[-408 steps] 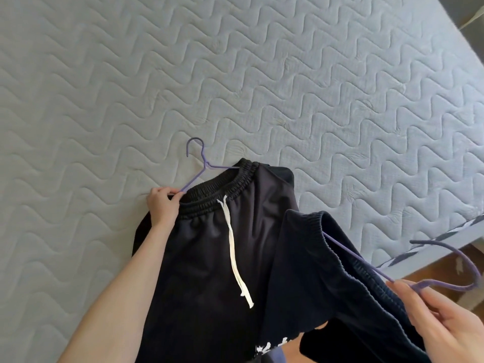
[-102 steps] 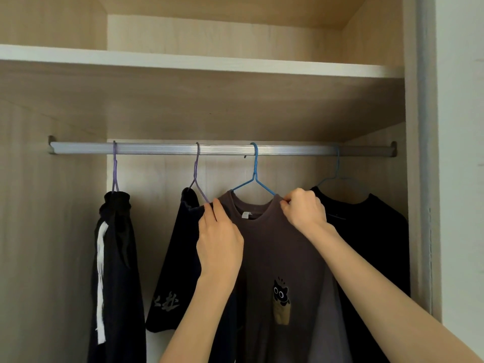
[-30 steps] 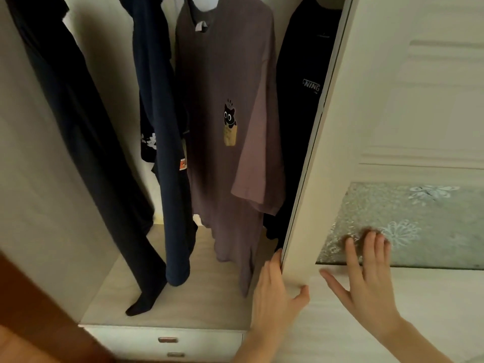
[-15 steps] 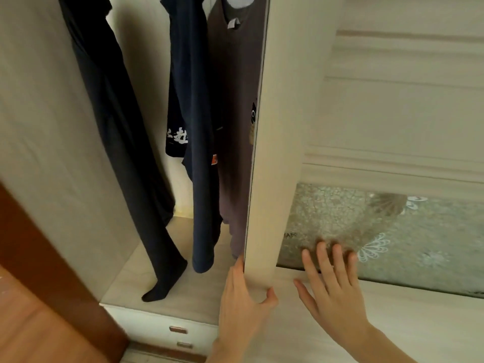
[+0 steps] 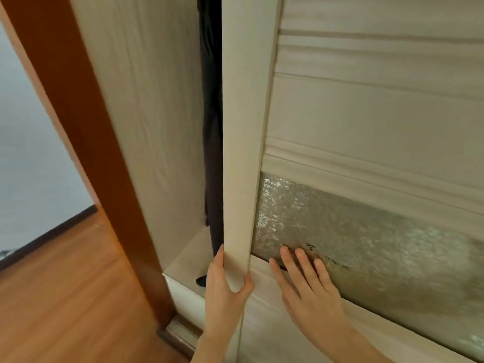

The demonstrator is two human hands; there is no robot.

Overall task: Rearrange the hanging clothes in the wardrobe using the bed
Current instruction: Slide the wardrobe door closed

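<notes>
Your left hand (image 5: 227, 280) clasped sliding door (image 5: 366, 106) edge; right hand (image 5: 305, 280) lay flat, released, on its glass. Door stiff, heavy; dark garment (image 5: 212, 127) beside edge soft, could snag.

Pale wood-grain door (image 5: 366, 106); frosted floral glass panel (image 5: 366, 244); black garment (image 5: 212, 127); orange-brown floor (image 5: 65, 297).

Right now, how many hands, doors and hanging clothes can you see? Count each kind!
Hands: 2, the left hand and right hand
Sliding doors: 1
Dark hanging clothes: 1 showing in the gap
Total: 4
</notes>
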